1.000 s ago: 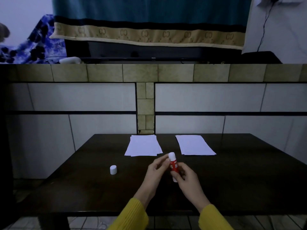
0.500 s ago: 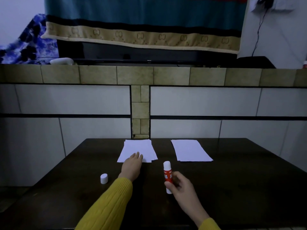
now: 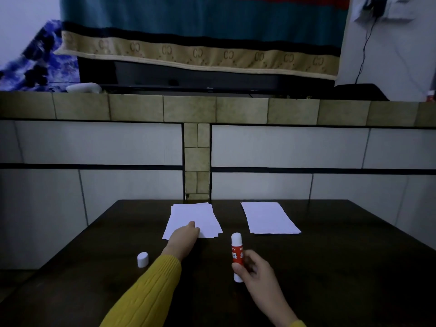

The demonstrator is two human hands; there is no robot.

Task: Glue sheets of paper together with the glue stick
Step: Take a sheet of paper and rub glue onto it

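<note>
Two lots of white paper lie at the far side of the dark table (image 3: 342, 267): a loose stack (image 3: 198, 213) on the left and a neater pile (image 3: 269, 217) on the right. My left hand (image 3: 184, 237) reaches onto the near edge of the left stack and its fingers pinch the paper there. My right hand (image 3: 253, 267) grips an uncapped red-and-white glue stick (image 3: 236, 251), held upright above the table's middle. The white cap (image 3: 142, 259) of the stick stands on the table to the left of my left sleeve.
A tiled white and tan wall (image 3: 283, 147) rises right behind the table's far edge. On the ledge above it sits a dark screen (image 3: 207, 79) under a teal cloth. A cable (image 3: 364, 43) hangs at the upper right.
My left hand left the glue stick, reached forward to the left paper stack and now pinches its near edge. My right hand keeps the stick upright, slightly lower and nearer.
</note>
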